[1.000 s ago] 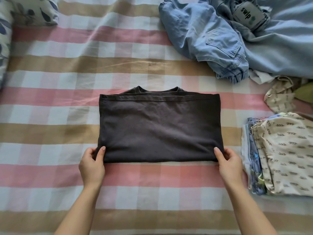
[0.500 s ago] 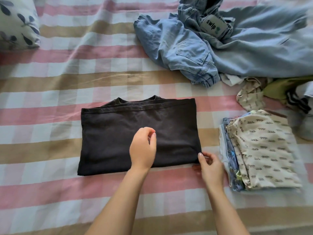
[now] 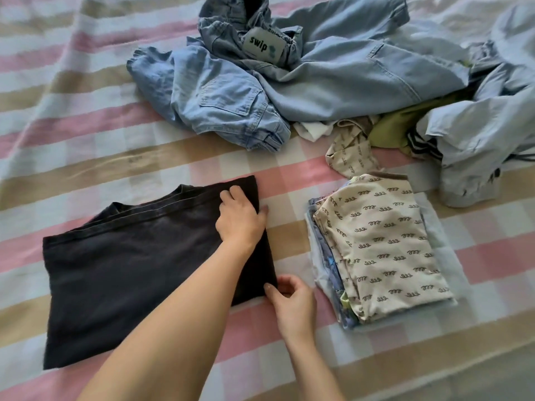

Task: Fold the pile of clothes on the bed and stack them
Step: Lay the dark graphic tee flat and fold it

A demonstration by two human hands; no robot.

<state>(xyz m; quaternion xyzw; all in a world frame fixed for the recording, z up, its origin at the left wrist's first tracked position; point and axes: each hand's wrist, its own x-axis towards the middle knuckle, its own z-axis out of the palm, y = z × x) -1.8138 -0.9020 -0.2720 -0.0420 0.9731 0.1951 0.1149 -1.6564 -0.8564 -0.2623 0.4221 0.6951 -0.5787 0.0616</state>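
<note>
- A folded black cotton T-shirt (image 3: 139,270) lies flat on the bed's pink, beige and white checked sheet (image 3: 86,134), with its collar toward the far side
- The left hand (image 3: 240,218) reaches across the shirt to its far right corner; its fingers curl over the top of the cloth and the thumb lies along the right edge, so the hand grips that edge
- The right hand (image 3: 292,299) pinches the near right corner of the T-shirt between thumb and fingers
- To the right of the shirt, with a strip of sheet between them, sits a stack of folded clothes (image 3: 333,270)
- The stack's top piece is a cream garment printed with small dark squiggles (image 3: 385,256); blue and white edges show beneath it on the left side
- A heap of unfolded clothes (image 3: 333,91) lies at the far side of the bed, well apart from the T-shirt
- In the heap are crumpled light blue denim trousers (image 3: 225,94) with a grey label reading "swip" (image 3: 262,46) at the waistband
- An olive-green garment (image 3: 396,125) and a rumpled pale blue fabric (image 3: 477,134) lie farther right
- A crumpled cream printed piece (image 3: 350,154) lies just beside the far edge of the stack
</note>
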